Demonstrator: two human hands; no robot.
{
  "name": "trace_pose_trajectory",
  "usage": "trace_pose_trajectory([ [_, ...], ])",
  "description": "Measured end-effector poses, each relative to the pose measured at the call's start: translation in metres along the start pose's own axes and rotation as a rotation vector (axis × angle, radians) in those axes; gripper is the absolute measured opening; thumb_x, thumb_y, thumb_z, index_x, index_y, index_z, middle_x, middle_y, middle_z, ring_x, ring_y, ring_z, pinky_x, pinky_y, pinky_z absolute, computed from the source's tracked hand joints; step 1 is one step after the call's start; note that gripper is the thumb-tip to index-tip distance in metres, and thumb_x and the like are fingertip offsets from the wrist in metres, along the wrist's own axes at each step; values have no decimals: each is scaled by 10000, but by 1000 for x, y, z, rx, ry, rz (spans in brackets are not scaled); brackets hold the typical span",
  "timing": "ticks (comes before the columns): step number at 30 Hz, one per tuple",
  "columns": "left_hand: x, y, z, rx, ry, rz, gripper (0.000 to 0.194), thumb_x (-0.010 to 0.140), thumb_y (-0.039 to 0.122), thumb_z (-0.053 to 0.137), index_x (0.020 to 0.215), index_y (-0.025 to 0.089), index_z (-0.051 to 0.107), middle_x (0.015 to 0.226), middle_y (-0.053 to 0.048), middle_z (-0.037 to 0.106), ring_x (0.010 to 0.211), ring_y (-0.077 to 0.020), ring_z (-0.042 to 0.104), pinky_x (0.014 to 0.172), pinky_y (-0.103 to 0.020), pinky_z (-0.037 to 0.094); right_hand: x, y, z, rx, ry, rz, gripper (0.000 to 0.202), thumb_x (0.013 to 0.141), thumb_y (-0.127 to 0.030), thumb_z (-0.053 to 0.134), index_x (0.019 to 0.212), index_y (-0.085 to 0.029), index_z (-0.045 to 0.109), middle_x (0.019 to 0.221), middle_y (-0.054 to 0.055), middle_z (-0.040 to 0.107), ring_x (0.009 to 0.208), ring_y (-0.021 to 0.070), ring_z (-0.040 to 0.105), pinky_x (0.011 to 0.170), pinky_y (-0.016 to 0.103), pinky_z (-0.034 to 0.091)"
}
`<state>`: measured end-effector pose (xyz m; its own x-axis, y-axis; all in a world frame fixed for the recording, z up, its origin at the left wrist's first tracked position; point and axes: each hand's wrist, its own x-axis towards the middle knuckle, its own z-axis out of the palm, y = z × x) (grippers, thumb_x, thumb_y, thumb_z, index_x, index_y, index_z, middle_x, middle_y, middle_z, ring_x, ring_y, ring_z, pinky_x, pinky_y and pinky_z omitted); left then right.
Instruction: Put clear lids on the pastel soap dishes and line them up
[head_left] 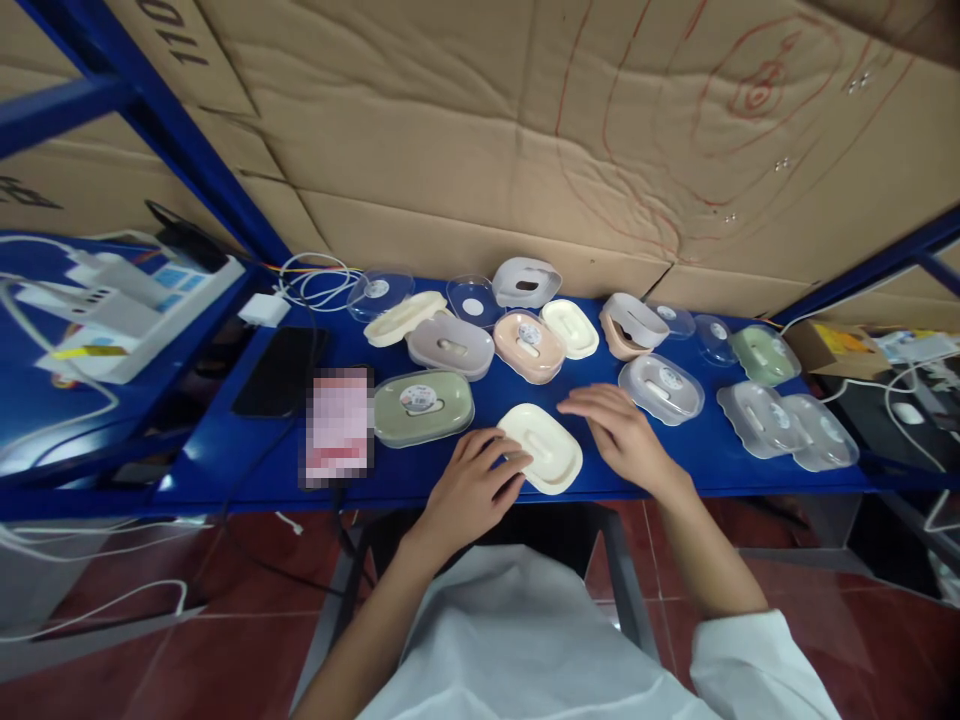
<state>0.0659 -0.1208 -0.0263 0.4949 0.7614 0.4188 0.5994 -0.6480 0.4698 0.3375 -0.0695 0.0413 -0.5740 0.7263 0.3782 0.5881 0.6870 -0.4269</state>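
A cream oval tray [559,460] lies on the blue table in front of me. My left hand [472,485] rests at its left edge, fingers apart, the fingertips over the rim. Just right of the tray, my right hand [619,432] hovers with its fingers stretched out and nothing in it. To the left stands a green box with a clear lid [424,408]. Behind the tray are a peach box [529,347], a second cream tray [570,328] and a grey-lilac box [450,346]. A grey box with a clear lid [661,388] is beyond my right hand.
A black phone [279,372] and a blurred pink item [337,425] lie at the left, near a power strip [150,310] and cables. Grey boxes [761,418] and a green one [765,354] stand at the right. Cardboard [450,130] walls the back.
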Motion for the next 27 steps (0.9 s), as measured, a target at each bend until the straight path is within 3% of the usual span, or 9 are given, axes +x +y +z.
trace_pose_trajectory([
  [3,-2,-1,1,16,19,-13,166,1028,274,702,1177,254,772,1142,-65,764,1189,-268,635,1072,-464,530,55,9,11,-175,-17,-3,444,1042,-69,449,1338,-260,719,1388,57,749,1364,247,643,1190,483,434],
  [5,-3,-2,2,23,25,-20,160,1016,300,727,1161,252,775,1104,-69,757,1141,-267,642,1023,-453,543,92,23,18,-298,-28,72,443,1031,-75,438,1333,-225,726,1449,84,717,1393,278,615,1198,501,410],
  [9,-3,-3,2,13,42,-22,121,1002,287,740,1113,266,782,1126,-75,745,1121,-261,658,1010,-457,546,154,65,22,-431,76,255,579,996,-65,412,1544,-178,562,1651,142,536,1483,323,511,1190,532,395],
  [12,-2,-2,0,-10,62,-16,100,972,214,724,1044,263,773,1339,-84,721,1351,-297,610,1147,-515,491,182,92,19,-467,80,323,641,986,-117,494,1624,-145,447,1609,193,551,1468,362,492,1214,594,345],
  [15,-1,-1,-3,-55,39,3,171,958,149,673,1054,261,759,1442,-62,703,1396,-268,613,1211,-506,454,191,102,17,-515,34,356,519,984,-183,595,1501,-143,579,1448,209,627,1381,397,527,1202,628,328],
  [17,-1,-2,-3,-76,23,8,197,967,150,666,1104,263,752,1434,-56,717,1322,-242,665,1182,-475,479,187,101,15,-535,34,343,373,972,-191,632,1342,-159,667,1396,193,631,1345,394,535,1185,604,349],
  [20,-2,-3,-1,-64,10,-11,250,992,212,710,1237,259,721,1405,-66,736,1265,-247,696,1109,-463,518,162,88,9,-500,67,299,247,972,-215,644,1214,-171,670,1298,164,671,1223,341,592,1106,507,440],
  [24,-5,-5,3,-35,13,-87,510,991,305,762,1475,287,601,1450,-102,697,1346,-288,660,1098,-472,539,82,51,5,-424,201,186,199,1032,-390,622,1145,-229,654,1172,133,734,1075,321,653,972,475,509],
  [27,-7,-6,5,-49,49,-141,698,978,341,780,1602,334,468,1561,-134,600,1417,-322,612,1153,-506,532,12,21,15,-380,264,76,175,1041,-450,642,1057,-276,648,1121,107,777,1027,324,700,882,480,511],
])
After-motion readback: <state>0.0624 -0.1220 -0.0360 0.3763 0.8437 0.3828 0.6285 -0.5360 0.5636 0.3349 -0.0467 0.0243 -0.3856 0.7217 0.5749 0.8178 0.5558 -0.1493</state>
